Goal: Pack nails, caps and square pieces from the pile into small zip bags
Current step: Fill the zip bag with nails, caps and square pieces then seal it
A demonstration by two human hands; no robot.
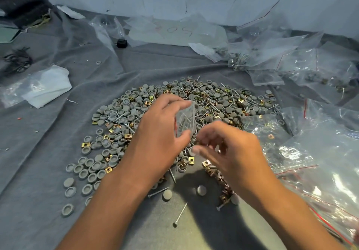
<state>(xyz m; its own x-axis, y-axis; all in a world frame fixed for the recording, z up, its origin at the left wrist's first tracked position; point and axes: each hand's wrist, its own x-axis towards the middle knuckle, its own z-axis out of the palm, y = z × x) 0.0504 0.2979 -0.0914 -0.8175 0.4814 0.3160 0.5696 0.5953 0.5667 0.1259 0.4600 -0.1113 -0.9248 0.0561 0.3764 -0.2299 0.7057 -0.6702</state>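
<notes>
Left hand pinches the small zip bag upright over the pile; right hand, fingers blurred, grasp unclear, should feed pieces squarely into the held-open mouth.

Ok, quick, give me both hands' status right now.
Left hand: holds a small zip bag upright, nails inside.
Right hand: blurred, fingers curled beside the bag; cannot tell if it holds anything.

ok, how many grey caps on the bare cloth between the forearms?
3 caps: one left, one centre, one right, close to the arm; others may be hidden underneath the arms.
</notes>
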